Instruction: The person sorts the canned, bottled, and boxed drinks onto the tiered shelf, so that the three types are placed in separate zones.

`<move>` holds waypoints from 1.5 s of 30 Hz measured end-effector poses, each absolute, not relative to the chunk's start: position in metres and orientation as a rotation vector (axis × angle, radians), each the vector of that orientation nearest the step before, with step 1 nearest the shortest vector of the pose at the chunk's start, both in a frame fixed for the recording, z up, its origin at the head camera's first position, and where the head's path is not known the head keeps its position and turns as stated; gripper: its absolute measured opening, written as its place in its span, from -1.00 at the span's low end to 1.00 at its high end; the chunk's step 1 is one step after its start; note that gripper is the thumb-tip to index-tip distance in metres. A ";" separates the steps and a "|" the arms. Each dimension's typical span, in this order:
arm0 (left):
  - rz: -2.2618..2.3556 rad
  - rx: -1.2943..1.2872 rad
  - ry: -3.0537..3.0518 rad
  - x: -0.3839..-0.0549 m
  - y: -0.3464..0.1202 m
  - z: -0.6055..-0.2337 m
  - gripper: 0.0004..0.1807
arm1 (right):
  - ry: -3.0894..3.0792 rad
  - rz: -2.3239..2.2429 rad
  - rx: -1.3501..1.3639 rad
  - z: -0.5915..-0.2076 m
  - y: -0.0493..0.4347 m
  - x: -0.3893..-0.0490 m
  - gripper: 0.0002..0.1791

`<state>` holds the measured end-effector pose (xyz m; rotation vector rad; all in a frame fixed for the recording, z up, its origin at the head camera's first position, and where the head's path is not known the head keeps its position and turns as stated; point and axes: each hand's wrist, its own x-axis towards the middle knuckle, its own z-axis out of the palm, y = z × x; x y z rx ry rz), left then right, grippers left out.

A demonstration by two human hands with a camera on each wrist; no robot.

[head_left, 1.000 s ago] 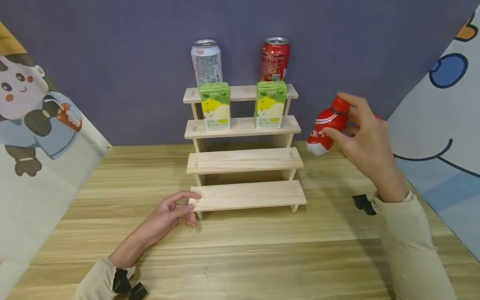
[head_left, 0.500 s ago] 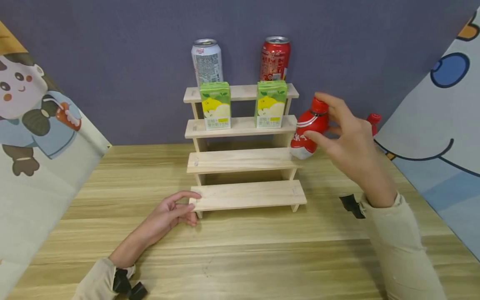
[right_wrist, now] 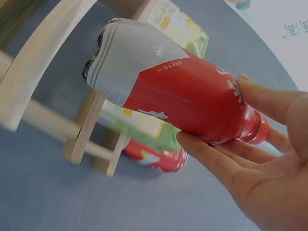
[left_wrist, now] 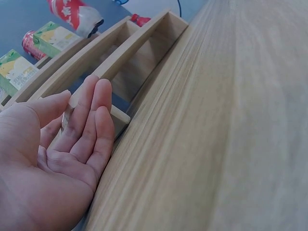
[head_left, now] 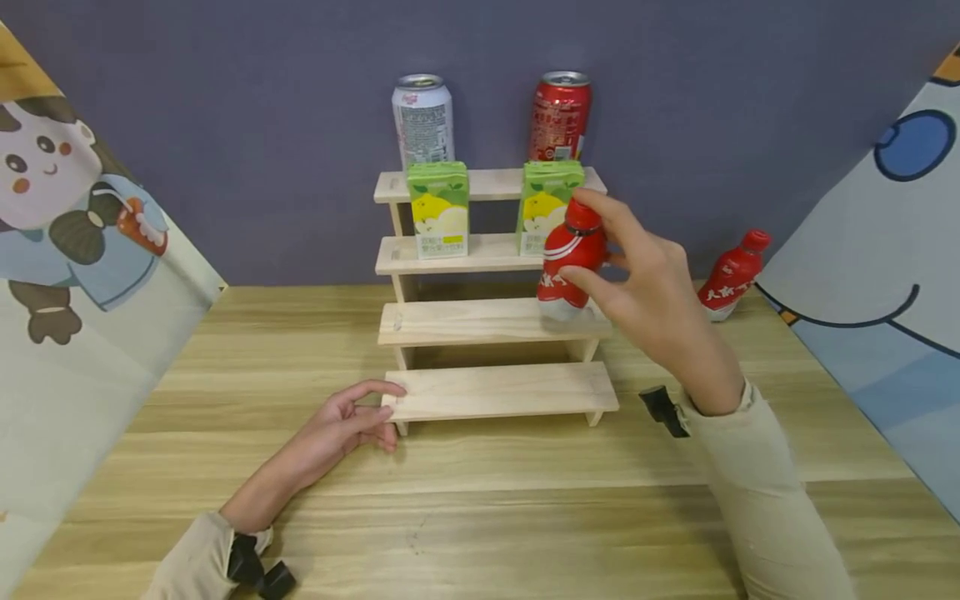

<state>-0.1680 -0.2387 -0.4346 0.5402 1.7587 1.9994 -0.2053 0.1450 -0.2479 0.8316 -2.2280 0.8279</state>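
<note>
My right hand (head_left: 652,292) holds a red plastic bottle (head_left: 570,258) with a white base, fingers and thumb round its upper part. The bottle, slightly tilted, is over the right end of the second step from the bottom of a wooden stepped rack (head_left: 495,392); whether its base touches cannot be told. In the right wrist view the bottle's white base (right_wrist: 125,60) points toward the rack. Down at the rack's left end, my left hand (head_left: 341,437) pinches the bottom step between thumb and index finger, other fingers below. The left wrist view shows this grip by the board's corner.
Two green juice boxes (head_left: 440,210) stand on the third step, the right one partly behind the bottle. A white can (head_left: 423,121) and a red can (head_left: 560,121) stand on the top step. Another red bottle (head_left: 731,279) stands on the table at right, near the side wall.
My right hand has carried the bottle leftward, from beside the rack to over its second step. The other red bottle has come into full view. My left hand keeps its place on the rack.
</note>
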 end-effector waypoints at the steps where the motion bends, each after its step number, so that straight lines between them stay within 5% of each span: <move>1: 1.996 0.543 1.761 -0.168 -0.238 -0.434 -0.60 | -2.228 0.832 0.841 -0.248 0.142 -0.205 -0.16; 45: 1.992 0.556 1.766 -0.168 -0.239 -0.435 -0.60 | -2.131 1.124 1.120 -0.278 0.051 -0.235 -0.19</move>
